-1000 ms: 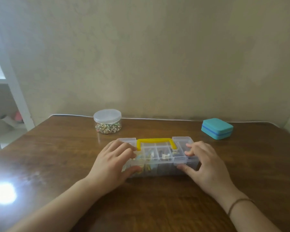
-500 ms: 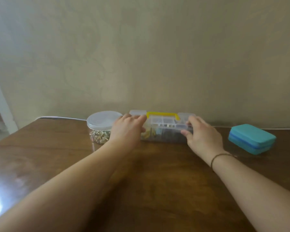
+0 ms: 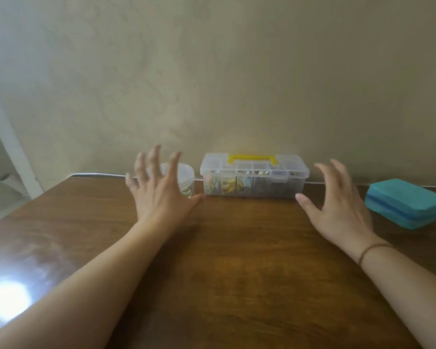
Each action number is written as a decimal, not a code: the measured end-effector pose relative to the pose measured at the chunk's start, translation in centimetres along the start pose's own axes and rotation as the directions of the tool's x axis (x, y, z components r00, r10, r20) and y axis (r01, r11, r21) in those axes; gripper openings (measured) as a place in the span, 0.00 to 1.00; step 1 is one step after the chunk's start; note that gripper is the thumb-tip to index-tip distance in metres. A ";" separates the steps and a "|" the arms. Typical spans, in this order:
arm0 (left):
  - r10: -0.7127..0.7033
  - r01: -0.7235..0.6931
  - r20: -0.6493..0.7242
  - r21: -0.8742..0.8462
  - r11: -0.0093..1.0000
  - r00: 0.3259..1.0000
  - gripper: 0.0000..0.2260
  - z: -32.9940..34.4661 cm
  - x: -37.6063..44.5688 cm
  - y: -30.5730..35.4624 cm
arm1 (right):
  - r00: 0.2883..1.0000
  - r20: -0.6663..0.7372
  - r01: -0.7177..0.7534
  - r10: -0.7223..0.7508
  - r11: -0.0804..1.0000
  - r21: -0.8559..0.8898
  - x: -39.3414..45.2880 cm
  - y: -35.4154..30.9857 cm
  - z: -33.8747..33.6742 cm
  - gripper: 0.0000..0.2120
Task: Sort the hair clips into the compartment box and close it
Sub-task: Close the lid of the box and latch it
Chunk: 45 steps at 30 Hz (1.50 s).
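The clear compartment box (image 3: 254, 178) with a yellow handle stands against the wall at the back of the wooden table (image 3: 232, 268), its lid down. Coloured hair clips show through its front wall in the left compartments. My left hand (image 3: 159, 190) hovers to the box's left with fingers spread, holding nothing. My right hand (image 3: 337, 205) hovers to its right, also spread and empty. Neither hand touches the box.
A round clear jar (image 3: 186, 180) with a white lid and small colourful items stands left of the box, partly behind my left hand. A teal case (image 3: 405, 202) lies at the right. White shelving (image 3: 8, 157) stands beyond the table's left edge.
Both hands pushed the box back to the wall, then let go of it and pulled apart to either side with fingers spread.
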State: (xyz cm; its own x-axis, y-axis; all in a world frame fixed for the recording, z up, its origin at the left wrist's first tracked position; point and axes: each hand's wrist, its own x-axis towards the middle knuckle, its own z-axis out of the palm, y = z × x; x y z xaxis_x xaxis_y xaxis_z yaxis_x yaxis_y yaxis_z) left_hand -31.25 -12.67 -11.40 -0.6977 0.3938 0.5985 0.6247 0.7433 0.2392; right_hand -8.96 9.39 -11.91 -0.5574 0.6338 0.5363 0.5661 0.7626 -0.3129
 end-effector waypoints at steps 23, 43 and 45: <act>0.028 0.046 0.138 -0.508 0.860 0.990 0.44 -0.3 5.6 7.9 | 0.980 -0.131 -0.132 0.149 0.983 0.125 -0.6 1.3 0.6 0.29; 0.064 0.032 0.475 -0.192 0.981 0.878 0.35 -2.6 -6.6 1.3 | 0.865 0.145 -0.485 0.480 0.875 -0.002 1.0 11.9 -6.5 0.38; 0.065 0.019 0.490 -0.164 0.986 0.870 0.34 -2.7 -6.6 1.4 | 0.908 -0.012 -0.413 0.418 0.901 0.132 1.9 9.5 -6.5 0.36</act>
State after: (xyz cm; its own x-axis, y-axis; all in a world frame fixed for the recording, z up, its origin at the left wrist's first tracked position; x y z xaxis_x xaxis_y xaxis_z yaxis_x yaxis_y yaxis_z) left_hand -24.84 -15.67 -12.92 -0.7380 0.6551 0.1616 0.6603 0.6518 0.3730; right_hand -0.68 16.97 -8.80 -0.2623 0.8931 0.3655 0.6604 0.4423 -0.6068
